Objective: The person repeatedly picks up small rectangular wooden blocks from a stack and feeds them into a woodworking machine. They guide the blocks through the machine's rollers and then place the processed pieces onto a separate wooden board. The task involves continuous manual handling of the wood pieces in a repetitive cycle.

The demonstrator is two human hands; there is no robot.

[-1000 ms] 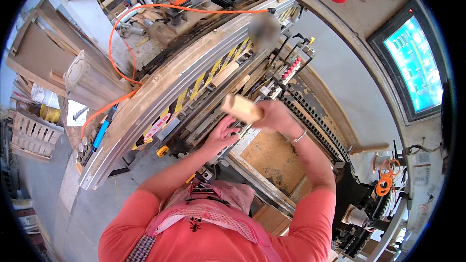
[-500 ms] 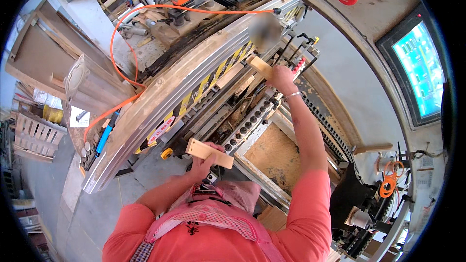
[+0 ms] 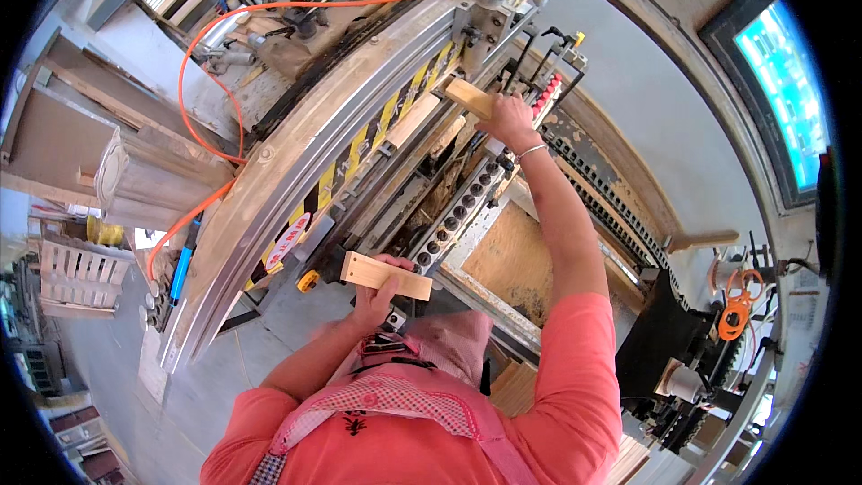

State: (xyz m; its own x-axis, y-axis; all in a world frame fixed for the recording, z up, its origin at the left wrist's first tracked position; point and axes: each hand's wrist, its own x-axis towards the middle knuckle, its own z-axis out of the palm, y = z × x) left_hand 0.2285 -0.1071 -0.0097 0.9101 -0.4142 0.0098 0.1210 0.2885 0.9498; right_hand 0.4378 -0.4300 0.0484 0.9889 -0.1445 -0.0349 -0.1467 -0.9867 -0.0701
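In my left hand (image 3: 373,301), close to my body, is a short pale wooden block (image 3: 388,277) with small holes at its left end. My fingers and thumb are wrapped round it from below. The right arm reaches far out over the machine (image 3: 466,198). There my right hand (image 3: 510,119) grips the near end of a second wooden block (image 3: 469,97), which lies slantwise beside a metal clamp post (image 3: 489,22). A third wooden block (image 3: 415,120) rests on the machine by the yellow-and-black striped rail (image 3: 359,148), with neither hand on it.
A long metal beam (image 3: 269,148) curves along the left side, with an orange air hose (image 3: 182,90) over it. Black round knobs (image 3: 459,212) line a rail at the middle. A lit screen (image 3: 783,94) stands at right, a white crate (image 3: 85,274) at far left.
The view has turned slightly. My right hand and its block have shifted a little up and left in the picture. My left hand still holds its block in nearly the same place.
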